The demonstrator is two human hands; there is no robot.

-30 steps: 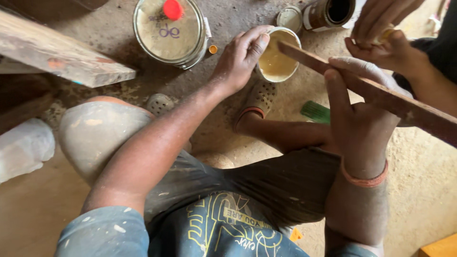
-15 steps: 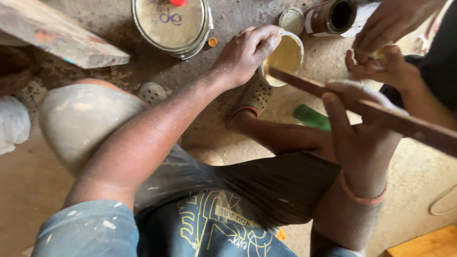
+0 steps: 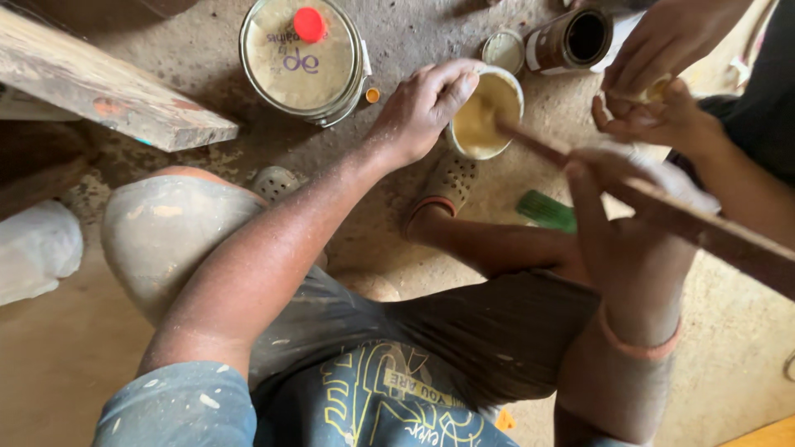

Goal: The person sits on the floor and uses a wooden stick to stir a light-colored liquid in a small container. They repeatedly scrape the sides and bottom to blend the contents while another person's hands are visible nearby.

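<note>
While the left hand [image 3: 422, 108] grips the rim of a small cup [image 3: 487, 112] of yellowish paste, the right hand [image 3: 629, 240] is closed round a wooden stick [image 3: 662, 211] dipped into it. Left of the cup stands a round lidded tin [image 3: 302, 58] with a red cap; beyond, a brown can [image 3: 575, 37] lies beside another person's hands [image 3: 654, 83].

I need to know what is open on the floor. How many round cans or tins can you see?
3: a large lidded can at top centre, a small open tin of yellowish paste gripped by the left hand, and a dark open can lying at top right. Others may lie out of frame.
</note>
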